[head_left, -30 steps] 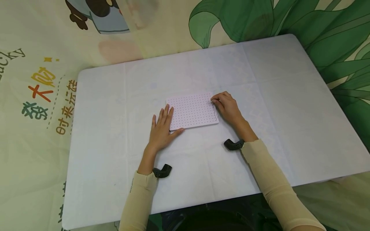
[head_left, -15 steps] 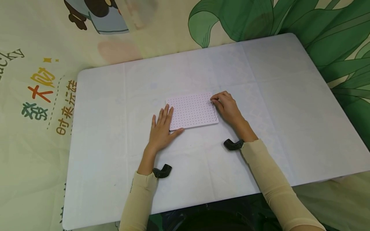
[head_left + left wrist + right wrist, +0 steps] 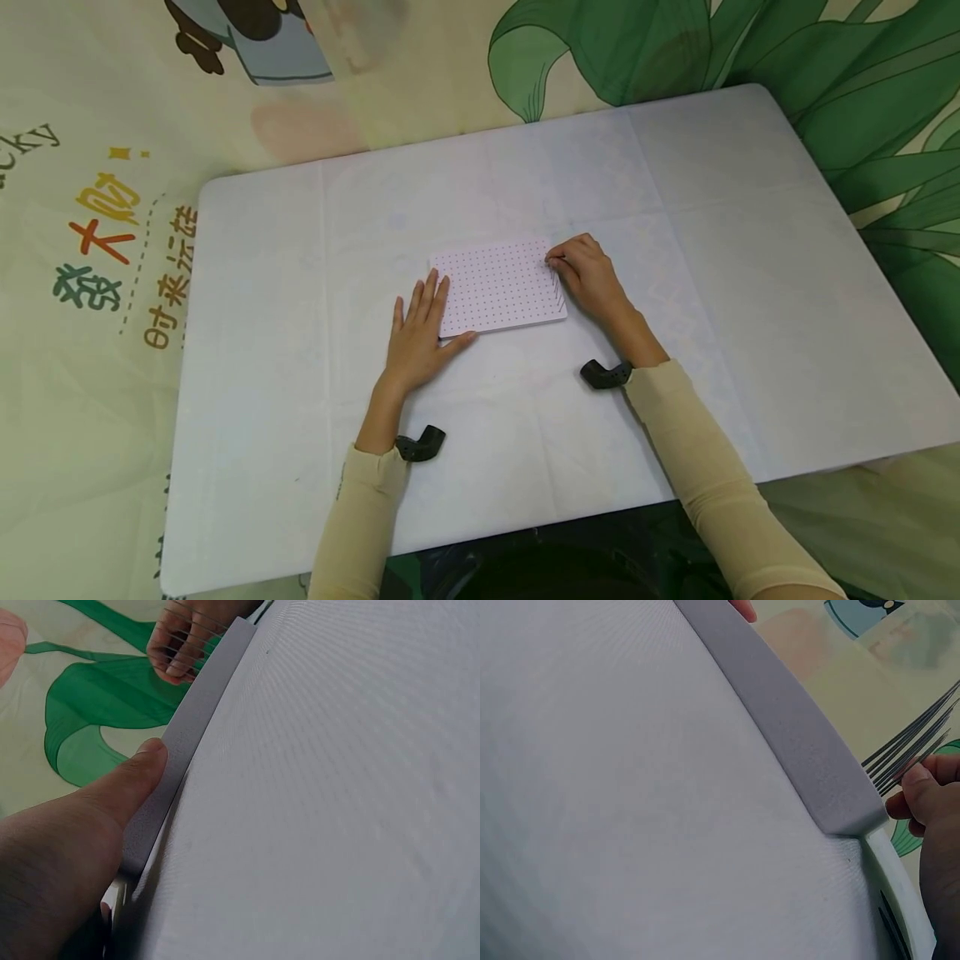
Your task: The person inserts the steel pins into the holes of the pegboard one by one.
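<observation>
A flat white board [image 3: 498, 292] with a grid of small dark holes lies mid-table. My left hand [image 3: 416, 346] rests on its left end, fingers spread straight, with the thumb along the near edge; the left wrist view shows that thumb [image 3: 131, 784] against the board's side. Several thin metal pins [image 3: 558, 292] stand in a row at the board's right end, slanting up in the right wrist view. At the far right corner my right hand [image 3: 592, 279] pinches a thin metal pin [image 3: 922, 756] between thumb and fingertips. Its lower end is hidden by the fingers.
The table [image 3: 300, 467] has a white cloth over it. Printed fabric [image 3: 420, 75] hangs behind its far edge. Dark thin slivers [image 3: 891, 926] show low beside the board in the right wrist view. Black wrist cameras [image 3: 422, 444] sit on both wrists.
</observation>
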`<action>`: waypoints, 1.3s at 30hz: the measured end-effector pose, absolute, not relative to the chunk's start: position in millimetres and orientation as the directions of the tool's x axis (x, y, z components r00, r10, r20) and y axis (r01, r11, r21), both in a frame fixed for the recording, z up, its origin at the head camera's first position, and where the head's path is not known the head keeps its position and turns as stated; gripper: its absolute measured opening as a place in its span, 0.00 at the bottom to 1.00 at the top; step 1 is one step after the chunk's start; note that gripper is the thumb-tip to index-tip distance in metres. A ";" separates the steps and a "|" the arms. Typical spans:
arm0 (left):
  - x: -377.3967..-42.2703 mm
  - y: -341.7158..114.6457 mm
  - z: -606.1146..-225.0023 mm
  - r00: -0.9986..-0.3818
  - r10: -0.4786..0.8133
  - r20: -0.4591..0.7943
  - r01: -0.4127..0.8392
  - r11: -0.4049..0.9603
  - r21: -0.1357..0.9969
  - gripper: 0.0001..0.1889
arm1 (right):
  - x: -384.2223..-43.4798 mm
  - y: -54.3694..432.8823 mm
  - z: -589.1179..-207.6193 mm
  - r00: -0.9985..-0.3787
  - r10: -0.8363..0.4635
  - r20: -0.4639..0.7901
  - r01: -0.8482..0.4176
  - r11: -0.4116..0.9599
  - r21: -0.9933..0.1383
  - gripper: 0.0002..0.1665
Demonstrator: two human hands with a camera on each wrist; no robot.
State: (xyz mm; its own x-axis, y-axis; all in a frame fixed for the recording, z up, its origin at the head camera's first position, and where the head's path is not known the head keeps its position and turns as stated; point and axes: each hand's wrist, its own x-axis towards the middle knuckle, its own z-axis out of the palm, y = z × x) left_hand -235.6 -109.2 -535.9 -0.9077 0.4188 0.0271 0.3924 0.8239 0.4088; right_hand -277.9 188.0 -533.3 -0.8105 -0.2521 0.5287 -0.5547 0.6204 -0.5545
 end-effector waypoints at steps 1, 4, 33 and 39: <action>-235.7 -109.1 -536.1 -0.908 0.418 0.029 0.393 0.824 0.410 0.49 | -277.8 188.1 -533.6 -0.812 -0.250 0.528 -0.552 0.622 -0.555 0.05; -235.6 -108.9 -536.3 -0.908 0.418 0.033 0.393 0.820 0.417 0.49 | -277.2 188.7 -533.7 -0.819 -0.243 0.519 -0.541 0.626 -0.561 0.05; -237.7 -109.2 -537.2 -0.909 0.416 0.027 0.390 0.824 0.411 0.49 | -273.6 190.8 -527.3 -0.867 -0.158 0.472 -0.450 0.655 -0.607 0.16; -237.3 -109.5 -538.4 -0.909 0.417 0.019 0.387 0.825 0.412 0.49 | -269.0 194.2 -521.1 -0.871 -0.027 0.490 -0.409 0.592 -0.694 0.15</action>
State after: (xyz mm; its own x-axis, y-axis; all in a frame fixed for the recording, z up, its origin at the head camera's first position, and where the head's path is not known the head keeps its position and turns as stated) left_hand -237.3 -109.5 -538.4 -0.9087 0.4170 0.0188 0.3871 0.8250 0.4118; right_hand -269.0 194.2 -521.1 -0.8714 -0.0275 0.4899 -0.4091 0.5919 -0.6945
